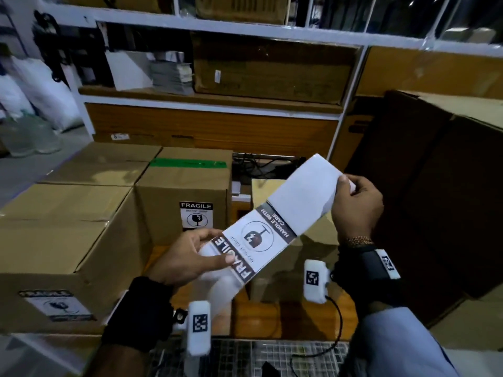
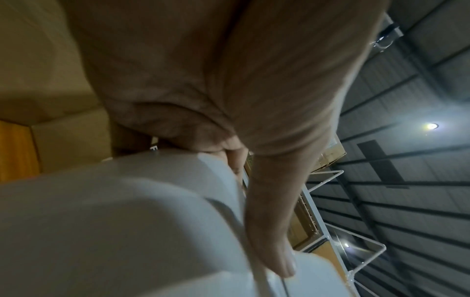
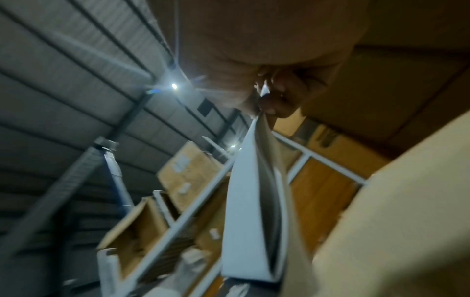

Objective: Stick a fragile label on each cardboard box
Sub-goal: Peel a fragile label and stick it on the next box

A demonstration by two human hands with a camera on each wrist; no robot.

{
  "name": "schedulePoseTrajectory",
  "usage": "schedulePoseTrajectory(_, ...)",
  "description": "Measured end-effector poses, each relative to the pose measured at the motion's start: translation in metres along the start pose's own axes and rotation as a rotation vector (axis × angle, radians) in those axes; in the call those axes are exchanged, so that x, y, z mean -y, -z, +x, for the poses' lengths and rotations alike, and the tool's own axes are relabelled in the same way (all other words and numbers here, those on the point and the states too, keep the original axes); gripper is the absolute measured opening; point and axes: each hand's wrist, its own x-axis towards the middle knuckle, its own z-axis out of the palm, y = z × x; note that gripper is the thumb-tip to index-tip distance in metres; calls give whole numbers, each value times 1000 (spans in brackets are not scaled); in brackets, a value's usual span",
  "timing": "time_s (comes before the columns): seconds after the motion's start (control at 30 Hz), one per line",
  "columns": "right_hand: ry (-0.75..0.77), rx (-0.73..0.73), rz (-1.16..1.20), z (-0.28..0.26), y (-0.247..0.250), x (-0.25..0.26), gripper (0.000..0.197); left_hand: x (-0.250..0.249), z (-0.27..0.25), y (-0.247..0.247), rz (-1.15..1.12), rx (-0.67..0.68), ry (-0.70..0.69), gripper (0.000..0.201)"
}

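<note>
Both hands hold a strip of white backing paper [image 1: 299, 194] with a black-and-white fragile label [image 1: 253, 240] on it, slanting from lower left to upper right. My left hand [image 1: 190, 257] grips the strip's lower end, thumb lying on the label's FRAGILE band. My right hand [image 1: 353, 205] pinches the blank upper end [image 3: 264, 94]. The strip's loose tail [image 2: 127, 231] curls under the left hand. A small cardboard box [image 1: 185, 191] with green tape carries a fragile label [image 1: 196, 215] on its front. A large box [image 1: 60, 240] at left bears another label [image 1: 58, 306].
White metal shelving [image 1: 206, 102] with wooden boards and stored cartons stands behind the boxes. A big brown carton [image 1: 424, 170] rises at right, close to the right hand. Further flat cartons [image 1: 109, 164] lie at back left. A wire-grid surface [image 1: 245, 357] runs along the near edge.
</note>
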Motion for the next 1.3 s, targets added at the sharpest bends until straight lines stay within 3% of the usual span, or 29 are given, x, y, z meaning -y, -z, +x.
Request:
schedulePoseTrajectory(0.13,-121,2,-108,17,5,-33,26,-9,16,-8,0,4,-14,84)
schedulePoseTrajectory(0.27,-197,76,-171,32,11,-55,26,-16,33,-20,33,-42,-25,61)
schedulePoseTrajectory(0.37,-216,185,-305,35,15,-63,35,-15,41,-24,25,-77,-14,57)
schedulePoseTrajectory(0.43,-92,189,-458,24,18,-58,48,-13,43,-24,-8,-79,-4,59)
schedulePoseTrajectory(0.5,204,152,-535,2,24,-43,54,-11,44,-24,-47,-81,4,61)
schedulePoseTrajectory(0.53,353,203,-492,-9,26,-36,53,-10,45,-24,-63,-84,9,61)
schedulePoseTrajectory(0.57,454,332,-398,-21,30,-26,54,-9,46,-23,-79,-85,9,62)
schedulePoseTrajectory(0.67,518,835,-218,-48,31,-10,74,-8,48,-24,-110,-86,11,64)
schedulePoseTrajectory(0.73,598,912,-265,-58,24,-11,78,-8,50,-24,-119,-87,5,64)
schedulePoseTrajectory(0.93,663,831,-209,-61,11,-10,33,-10,54,-24,-147,-100,6,56)
schedulePoseTrajectory(1.1,607,687,-212,-57,7,-13,16,-5,57,-23,-107,-121,6,51)
schedulePoseTrajectory(1.3,260,544,15,-39,7,-16,14,4,62,-19,-73,-159,23,48)
